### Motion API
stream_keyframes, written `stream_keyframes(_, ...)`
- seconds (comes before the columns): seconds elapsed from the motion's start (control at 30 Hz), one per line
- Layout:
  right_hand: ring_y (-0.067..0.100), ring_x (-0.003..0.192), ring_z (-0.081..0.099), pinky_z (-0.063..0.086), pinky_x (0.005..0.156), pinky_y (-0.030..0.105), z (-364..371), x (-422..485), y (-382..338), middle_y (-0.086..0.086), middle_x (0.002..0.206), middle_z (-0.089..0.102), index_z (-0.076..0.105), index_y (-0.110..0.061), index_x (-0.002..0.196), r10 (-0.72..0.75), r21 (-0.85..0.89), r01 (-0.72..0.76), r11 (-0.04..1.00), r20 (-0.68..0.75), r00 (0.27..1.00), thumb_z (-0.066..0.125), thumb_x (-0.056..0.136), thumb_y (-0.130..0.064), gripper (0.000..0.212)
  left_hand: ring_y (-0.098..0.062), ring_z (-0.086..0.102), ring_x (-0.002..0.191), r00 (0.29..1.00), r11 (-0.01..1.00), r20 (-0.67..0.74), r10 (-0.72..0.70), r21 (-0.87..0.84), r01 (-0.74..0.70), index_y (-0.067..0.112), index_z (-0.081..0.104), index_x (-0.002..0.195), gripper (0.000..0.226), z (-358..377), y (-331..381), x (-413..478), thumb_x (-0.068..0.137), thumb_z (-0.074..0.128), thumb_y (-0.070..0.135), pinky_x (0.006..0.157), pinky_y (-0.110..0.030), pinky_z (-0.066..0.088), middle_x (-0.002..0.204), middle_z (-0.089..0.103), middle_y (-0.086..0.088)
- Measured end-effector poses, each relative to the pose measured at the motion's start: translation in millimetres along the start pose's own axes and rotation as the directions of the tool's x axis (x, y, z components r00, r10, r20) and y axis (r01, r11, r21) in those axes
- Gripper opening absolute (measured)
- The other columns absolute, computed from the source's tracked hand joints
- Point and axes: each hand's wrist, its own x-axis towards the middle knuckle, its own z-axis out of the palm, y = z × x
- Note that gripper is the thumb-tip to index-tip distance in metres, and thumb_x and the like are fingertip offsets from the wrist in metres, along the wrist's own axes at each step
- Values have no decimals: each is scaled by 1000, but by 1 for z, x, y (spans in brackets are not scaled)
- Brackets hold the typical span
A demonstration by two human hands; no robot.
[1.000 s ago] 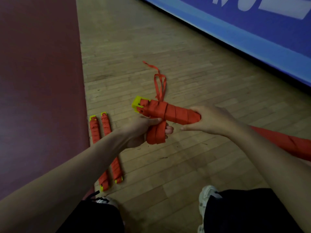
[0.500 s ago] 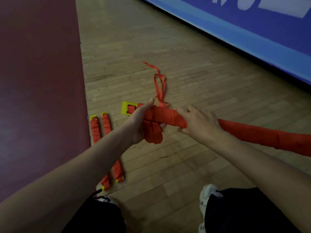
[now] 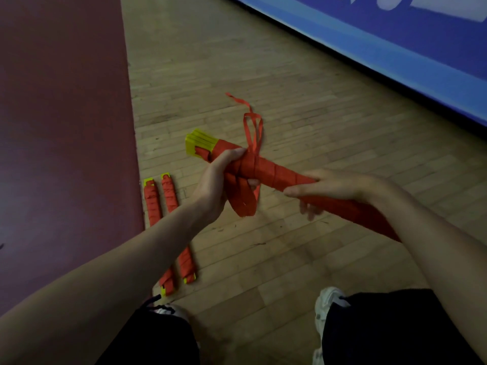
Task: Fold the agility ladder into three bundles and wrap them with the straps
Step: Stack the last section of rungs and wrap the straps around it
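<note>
I hold a long bundle (image 3: 274, 172) of yellow ladder rungs wound in red strap, slanting from upper left to lower right above the floor. My left hand (image 3: 218, 185) grips it near its yellow end (image 3: 199, 143), where a folded red strap end (image 3: 243, 202) hangs below my fingers. My right hand (image 3: 329, 187) holds the bundle further right, thumb and fingers around it. A thin red strap loop (image 3: 253, 130) trails from the bundle onto the floor behind. Two wrapped bundles (image 3: 168, 227) lie side by side on the floor at the left.
Wooden floor (image 3: 290, 88) all around. A dark red mat (image 3: 63, 127) covers the left side, its edge beside the two bundles. A blue banner wall (image 3: 395, 43) runs along the upper right. My white shoes (image 3: 326, 304) and dark shorts are at the bottom.
The bundle's yellow end has tilted up and turned in my hands. My right hand has slid further right along the bundle. The hanging strap end has swung slightly right.
</note>
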Motion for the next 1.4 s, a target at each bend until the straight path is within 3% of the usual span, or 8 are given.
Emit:
stream_keyframes(0.1,16,52,53,46,55,31,-4,-2,6,5,64,55,63,-7,103,47,77,-56,995,109,993,68,67,-63,66,-19,67,56,997,999,76,-17,34,14,8,67,87,29,0,3,2,92,54,33,63,-27,57,65,69,-13)
stream_keyframes(0.27,14,47,43,37,48,27,-15,-6,5,5,62,48,63,-5,97,-5,85,3,996,22,1000,69,64,-67,70,-15,72,79,942,994,331,-56,107,21,1,67,100,34,-15,12,6,83,56,28,82,-32,56,88,74,-11)
stream_keyframes(0.47,12,50,47,38,48,24,-22,-10,6,3,64,52,62,-4,99,2,189,-15,982,73,997,65,80,-47,48,-14,69,63,949,965,285,-132,257,57,-1,64,92,18,-22,11,5,96,48,8,63,-28,58,78,72,-8)
stream_keyframes(0.67,9,53,54,41,53,25,-14,-7,7,0,63,57,68,-21,77,-79,-1,80,997,-134,988,67,83,-36,16,-16,70,59,955,939,195,-225,303,160,-3,62,88,21,-18,3,1,99,46,6,63,-30,59,70,72,-11)
stream_keyframes(0.8,8,67,62,43,67,29,-12,7,16,-3,70,66,72,-32,80,-153,-235,91,968,-259,954,69,67,-65,36,-14,71,59,958,952,173,-230,245,184,-2,62,87,20,-14,0,0,98,46,3,63,-30,59,69,72,-9)
stream_keyframes(1.03,9,82,63,51,77,36,-9,15,19,-11,83,67,66,-40,91,-211,-410,66,910,-318,925,62,56,-80,53,-15,71,60,964,963,125,-234,164,213,2,63,87,18,-9,-3,-2,97,47,1,60,-30,59,69,72,-10)
stream_keyframes(1.17,9,78,54,41,66,30,-8,11,16,-17,75,55,53,-48,81,-239,-513,16,858,-373,897,67,68,-69,29,-14,72,63,961,963,122,-247,145,229,-2,64,90,17,-8,-3,0,97,49,4,68,-29,59,72,73,-10)
stream_keyframes(1.4,24,102,60,38,73,30,7,14,7,-3,106,65,52,-33,118,-340,-675,-62,735,-446,828,73,76,-48,49,-12,71,66,981,981,102,-167,118,155,1,65,86,18,-1,-2,-2,95,49,0,73,-30,57,73,74,-6)
